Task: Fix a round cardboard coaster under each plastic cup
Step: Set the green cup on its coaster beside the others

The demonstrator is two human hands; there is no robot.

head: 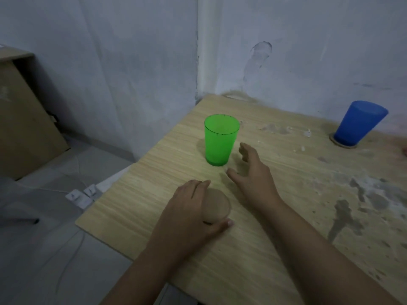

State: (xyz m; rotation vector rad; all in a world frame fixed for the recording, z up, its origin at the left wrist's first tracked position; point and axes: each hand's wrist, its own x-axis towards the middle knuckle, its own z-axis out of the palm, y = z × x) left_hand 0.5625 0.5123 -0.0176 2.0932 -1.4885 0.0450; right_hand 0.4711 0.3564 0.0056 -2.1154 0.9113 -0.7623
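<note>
A green plastic cup (221,139) stands upright on the bare wooden table (286,216), near its left edge. In front of it lies a round cardboard coaster (218,205); my left hand (191,208) covers its left side, fingers and thumb curled round its rim. My right hand (251,170) hovers open just right of the green cup, fingers spread, not touching it. At the far right a blue plastic cup (359,123) stands upright on another cardboard coaster (343,144), whose edge shows under its base.
The table sits in a corner of white walls, its right part stained with white and grey patches (361,194). A cardboard box (24,119) stands on the floor at the left. A white power strip (82,195) and cables lie beside the table's left edge.
</note>
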